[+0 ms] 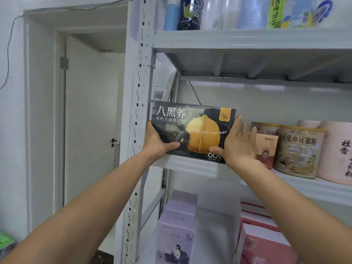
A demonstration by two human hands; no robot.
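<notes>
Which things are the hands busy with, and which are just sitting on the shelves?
In the job: black box, gripped by the left hand and pressed by the right hand; middle shelf, right below it.

Just sitting: small pink box, gold tin, pink tub, bottles on top, purple box and red boxes below.

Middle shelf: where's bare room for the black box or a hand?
Bare: left end of the middle shelf, from corner post to small pink box, where the black box is held; open height above it. Crowded: tins packed rightward.
</notes>
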